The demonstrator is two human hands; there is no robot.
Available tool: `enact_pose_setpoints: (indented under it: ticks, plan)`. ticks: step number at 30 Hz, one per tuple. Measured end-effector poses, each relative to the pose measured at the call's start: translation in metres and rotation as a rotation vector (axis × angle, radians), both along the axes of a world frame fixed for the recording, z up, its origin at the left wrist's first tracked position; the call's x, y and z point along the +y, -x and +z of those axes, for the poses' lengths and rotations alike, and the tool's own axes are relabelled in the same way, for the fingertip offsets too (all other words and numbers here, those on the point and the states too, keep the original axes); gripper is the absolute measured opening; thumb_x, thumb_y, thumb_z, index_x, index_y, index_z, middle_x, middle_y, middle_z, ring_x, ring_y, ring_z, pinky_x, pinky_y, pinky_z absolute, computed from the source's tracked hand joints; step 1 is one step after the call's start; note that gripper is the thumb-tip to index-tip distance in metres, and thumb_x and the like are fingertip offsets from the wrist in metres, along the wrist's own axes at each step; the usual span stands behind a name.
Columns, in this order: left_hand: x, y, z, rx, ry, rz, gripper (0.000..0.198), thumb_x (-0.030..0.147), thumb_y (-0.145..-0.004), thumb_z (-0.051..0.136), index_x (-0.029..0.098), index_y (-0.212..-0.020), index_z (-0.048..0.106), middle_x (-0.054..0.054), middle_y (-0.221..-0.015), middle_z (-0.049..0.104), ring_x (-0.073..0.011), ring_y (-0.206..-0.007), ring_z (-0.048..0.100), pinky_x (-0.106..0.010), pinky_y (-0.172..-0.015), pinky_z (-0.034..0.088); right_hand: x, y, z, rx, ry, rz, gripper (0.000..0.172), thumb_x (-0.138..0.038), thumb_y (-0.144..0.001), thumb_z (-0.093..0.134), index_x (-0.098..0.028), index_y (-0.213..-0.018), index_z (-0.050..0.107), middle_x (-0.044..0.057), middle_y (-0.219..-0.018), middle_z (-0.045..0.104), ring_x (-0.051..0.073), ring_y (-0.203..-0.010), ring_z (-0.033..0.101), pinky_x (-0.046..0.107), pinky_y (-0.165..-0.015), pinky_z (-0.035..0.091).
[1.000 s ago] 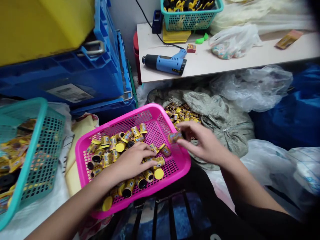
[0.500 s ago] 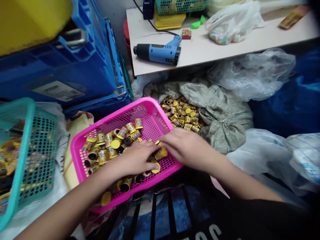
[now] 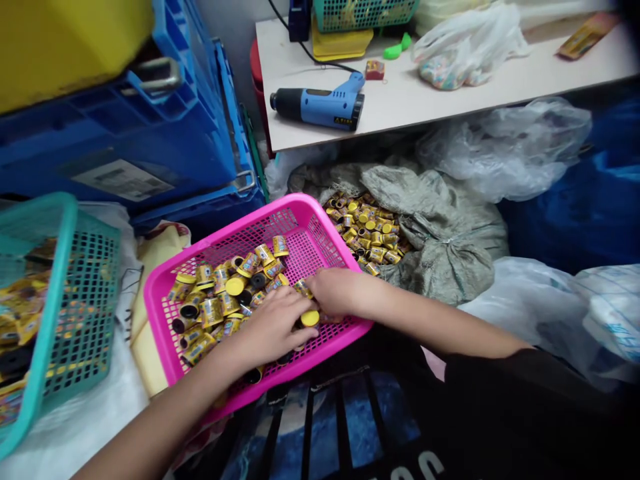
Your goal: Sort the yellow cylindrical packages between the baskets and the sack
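Note:
A pink plastic basket [image 3: 336, 230] holds many small yellow printed tubs [image 3: 211, 311], some with yellow lids up and some showing black ends. My left hand [image 3: 275, 321] reaches into it palm down, with thumb and forefinger closed around a yellow-lidded tub [image 3: 310, 319]. Just to its right, my right hand [image 3: 333, 292] is low in the basket, its fingers curled inward. Its fingertips are hidden, so whatever they grip does not show. Another tub [image 3: 303, 288] lies right beside those fingers.
Behind the basket, a grey woven sack [image 3: 440, 213] holds more yellow tubs. A blue heat gun [image 3: 325, 108] lies on a white table [image 3: 390, 110]. On the left are a green basket [image 3: 50, 320] and stacked blue crates [image 3: 115, 133]. Plastic bags [image 3: 530, 293] lie to the right.
My right hand has moved left and down from the basket's right rim, deeper into the basket. The left hand has stayed nearly in place, with its thumb and forefinger around a yellow-lidded tub.

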State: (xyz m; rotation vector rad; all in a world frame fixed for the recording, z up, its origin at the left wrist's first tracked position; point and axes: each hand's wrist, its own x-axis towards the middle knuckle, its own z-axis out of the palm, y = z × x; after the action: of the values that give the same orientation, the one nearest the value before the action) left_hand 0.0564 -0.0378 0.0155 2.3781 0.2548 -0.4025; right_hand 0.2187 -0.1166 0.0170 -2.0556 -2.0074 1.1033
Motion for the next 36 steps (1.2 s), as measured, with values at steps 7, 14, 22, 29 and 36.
enact_pose_setpoints:
  ticks: [7, 14, 22, 29, 36]
  plan:
    - [0.031, 0.009, 0.039, -0.064, 0.575, 0.47, 0.027, 0.041, -0.088, 0.059, 0.022, -0.105, 0.05, -0.001, -0.093, 0.058, -0.0155, -0.078, 0.057, -0.028, -0.068, 0.048, -0.029, -0.05, 0.009, 0.758, -0.188, -0.454, 0.032, -0.035, -0.099, 0.047, -0.011, -0.119, 0.054, 0.006, -0.099, 0.057, 0.008, -0.077, 0.055, 0.019, -0.068, 0.049]
    - [0.033, -0.04, 0.041, -0.128, 0.628, 0.47, 0.027, 0.036, -0.08, 0.069, 0.018, -0.1, 0.064, -0.001, -0.082, 0.065, -0.0139, -0.07, 0.06, -0.027, -0.065, 0.05, -0.045, -0.057, -0.005, 1.299, 0.018, -0.64, 0.052, -0.055, -0.085, 0.064, -0.01, -0.109, 0.056, 0.005, -0.095, 0.054, 0.008, -0.074, 0.058, 0.018, -0.065, 0.057]
    - [0.025, -0.145, 0.027, -0.434, 0.621, 0.393, 0.048, 0.033, -0.081, 0.068, 0.018, -0.126, 0.058, -0.014, -0.133, 0.06, -0.0247, -0.11, 0.064, -0.038, -0.089, 0.054, -0.074, -0.079, 0.005, 1.263, -0.205, -0.873, 0.063, -0.062, -0.079, 0.071, -0.011, -0.11, 0.05, 0.006, -0.089, 0.057, 0.007, -0.06, 0.054, 0.016, -0.051, 0.049]
    - [0.048, -0.123, 0.031, -0.305, 0.223, 0.256, 0.027, 0.028, -0.091, 0.052, 0.015, -0.107, 0.07, -0.009, -0.106, 0.071, -0.0224, -0.095, 0.066, -0.039, -0.089, 0.051, -0.082, -0.082, 0.009, 0.854, -0.618, -0.885, 0.042, -0.052, -0.089, 0.066, -0.013, -0.102, 0.057, 0.004, -0.086, 0.058, 0.007, -0.068, 0.055, 0.015, -0.06, 0.047]
    - [0.034, -0.02, 0.005, -0.017, 0.081, 0.003, 0.036, 0.011, -0.07, 0.066, 0.025, -0.103, 0.073, -0.007, -0.108, 0.071, -0.0308, -0.103, 0.062, -0.047, -0.096, 0.046, -0.025, -0.021, 0.005, -0.036, -0.581, -0.195, 0.033, -0.02, -0.095, 0.056, -0.008, -0.126, 0.057, 0.013, -0.126, 0.052, 0.023, -0.118, 0.047, 0.039, -0.104, 0.041]
